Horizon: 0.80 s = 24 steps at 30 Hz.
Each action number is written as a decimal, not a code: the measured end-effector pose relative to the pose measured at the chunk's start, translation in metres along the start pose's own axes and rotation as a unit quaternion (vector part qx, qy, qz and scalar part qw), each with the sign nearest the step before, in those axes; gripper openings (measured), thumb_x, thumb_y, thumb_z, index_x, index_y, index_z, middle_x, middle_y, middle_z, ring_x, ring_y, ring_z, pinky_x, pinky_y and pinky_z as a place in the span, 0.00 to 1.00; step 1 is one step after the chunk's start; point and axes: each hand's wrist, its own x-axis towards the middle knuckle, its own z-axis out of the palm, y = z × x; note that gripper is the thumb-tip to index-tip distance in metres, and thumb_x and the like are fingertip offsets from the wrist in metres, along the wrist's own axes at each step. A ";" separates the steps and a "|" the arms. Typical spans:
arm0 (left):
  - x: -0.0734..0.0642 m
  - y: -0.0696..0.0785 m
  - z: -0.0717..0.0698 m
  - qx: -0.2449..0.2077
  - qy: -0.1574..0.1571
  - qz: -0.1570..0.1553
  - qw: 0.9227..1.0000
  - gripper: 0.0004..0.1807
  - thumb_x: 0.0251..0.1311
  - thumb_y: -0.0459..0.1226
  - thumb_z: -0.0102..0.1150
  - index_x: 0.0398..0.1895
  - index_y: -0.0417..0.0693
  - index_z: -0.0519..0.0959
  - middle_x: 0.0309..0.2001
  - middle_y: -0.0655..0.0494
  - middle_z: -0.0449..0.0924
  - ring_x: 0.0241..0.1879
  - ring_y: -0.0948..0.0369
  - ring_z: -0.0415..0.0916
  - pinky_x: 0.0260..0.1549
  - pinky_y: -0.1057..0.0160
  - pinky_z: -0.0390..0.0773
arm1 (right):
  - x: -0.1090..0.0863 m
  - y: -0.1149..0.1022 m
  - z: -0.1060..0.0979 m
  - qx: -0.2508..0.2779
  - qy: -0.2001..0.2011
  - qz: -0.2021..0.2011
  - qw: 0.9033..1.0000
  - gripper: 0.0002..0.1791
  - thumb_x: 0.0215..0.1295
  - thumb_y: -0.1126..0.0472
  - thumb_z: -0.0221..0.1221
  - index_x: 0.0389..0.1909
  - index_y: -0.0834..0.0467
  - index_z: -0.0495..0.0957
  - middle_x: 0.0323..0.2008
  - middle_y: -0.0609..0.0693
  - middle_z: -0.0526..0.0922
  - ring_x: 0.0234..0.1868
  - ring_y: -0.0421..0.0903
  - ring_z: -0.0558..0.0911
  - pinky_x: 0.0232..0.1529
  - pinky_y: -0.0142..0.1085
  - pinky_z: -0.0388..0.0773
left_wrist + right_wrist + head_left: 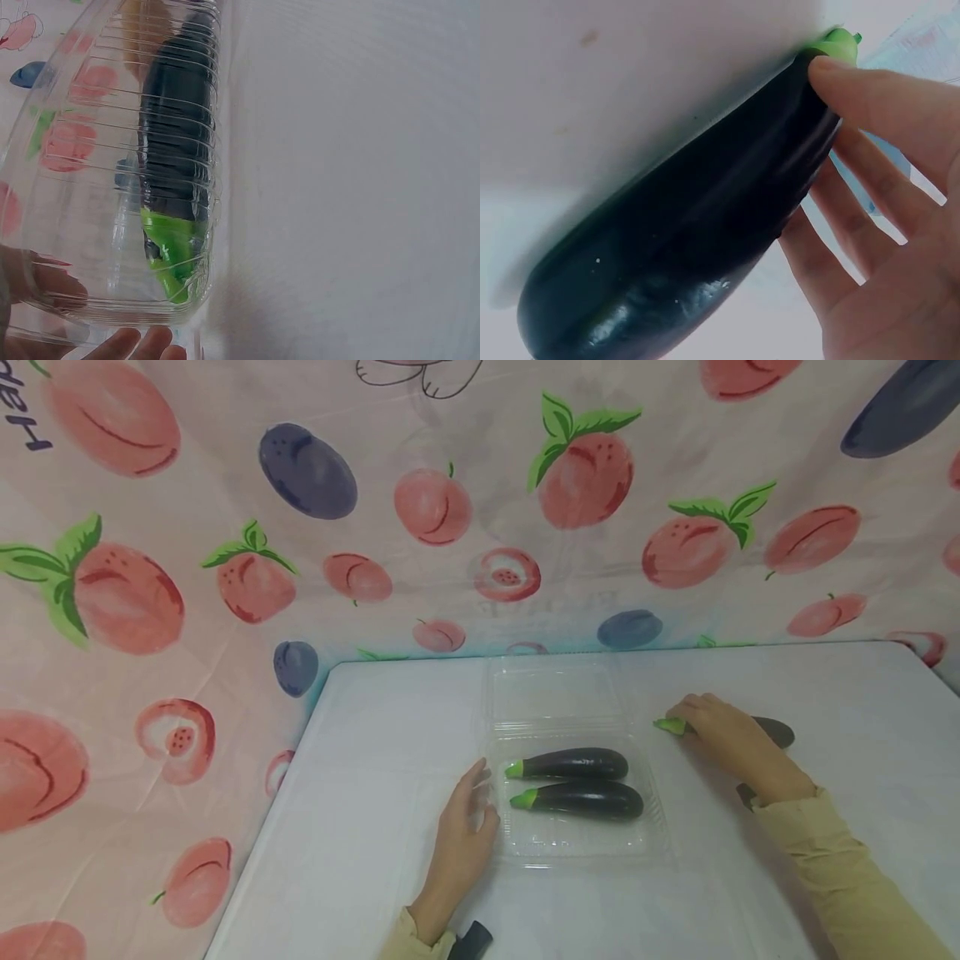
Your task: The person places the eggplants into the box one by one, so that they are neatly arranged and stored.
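Observation:
A clear plastic clamshell box (pixel 652 835) lies unfolded on the table, its lid (pixel 558 689) laid back away from the person. Two dark eggplants, a far one (pixel 577 763) and a near one (pixel 592 800), rest side by side in its base, green stems to the left. My left hand (pixel 461 843) is at the box's left edge, fingers loosely extended; in the left wrist view its fingertips (pixel 154 343) are by the clear rim. To the right of the box, my right hand (pixel 723 739) grips a third eggplant (pixel 682 202) near its green stem end, thumb on one side and fingers on the other.
A white table (pixel 375 760) carries everything. Behind it and along the left hangs a fruit-printed cloth (pixel 360 485). Dark wrist-worn pieces show at the left wrist (pixel 472 939) and the right wrist (pixel 745 795).

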 end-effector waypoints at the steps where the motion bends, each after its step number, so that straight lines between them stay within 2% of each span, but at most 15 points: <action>1: 0.000 0.000 0.000 -0.001 -0.001 0.001 1.000 0.33 0.65 0.29 0.49 0.74 0.55 0.61 0.67 0.52 0.71 0.65 0.52 0.71 0.65 0.49 0.72 | 0.000 0.000 0.000 0.000 0.002 0.001 1.000 0.16 0.50 0.79 0.66 0.41 0.68 0.82 0.37 0.59 0.83 0.40 0.58 0.82 0.43 0.53 0.82; 9: 0.001 0.001 0.000 0.002 -0.003 0.002 1.000 0.33 0.65 0.29 0.49 0.75 0.54 0.61 0.67 0.51 0.71 0.65 0.52 0.71 0.65 0.49 0.72 | 0.000 -0.003 -0.004 0.005 0.008 0.009 1.000 0.18 0.50 0.79 0.65 0.44 0.66 0.82 0.40 0.60 0.84 0.43 0.59 0.82 0.46 0.55 0.81; 15: 0.000 0.001 0.000 0.004 -0.003 0.004 1.000 0.33 0.65 0.29 0.49 0.75 0.54 0.61 0.67 0.51 0.71 0.65 0.52 0.72 0.65 0.49 0.73 | 0.000 -0.009 -0.010 0.009 -0.005 0.020 1.000 0.19 0.53 0.78 0.65 0.47 0.66 0.82 0.43 0.60 0.84 0.46 0.59 0.82 0.49 0.55 0.81; 20: 0.001 0.003 0.000 0.011 -0.001 -0.010 1.000 0.33 0.65 0.30 0.49 0.74 0.55 0.61 0.67 0.53 0.71 0.65 0.52 0.71 0.65 0.49 0.72 | 0.001 -0.012 -0.016 0.006 -0.010 0.024 1.000 0.18 0.55 0.77 0.64 0.48 0.66 0.82 0.44 0.61 0.84 0.48 0.60 0.81 0.49 0.57 0.81; 24: 0.001 0.004 0.001 0.012 0.001 -0.018 1.000 0.33 0.66 0.30 0.49 0.74 0.55 0.62 0.67 0.54 0.71 0.65 0.52 0.71 0.66 0.49 0.72 | 0.002 -0.017 -0.023 0.001 0.006 0.017 1.000 0.18 0.55 0.77 0.64 0.48 0.65 0.82 0.45 0.60 0.84 0.50 0.60 0.81 0.49 0.57 0.81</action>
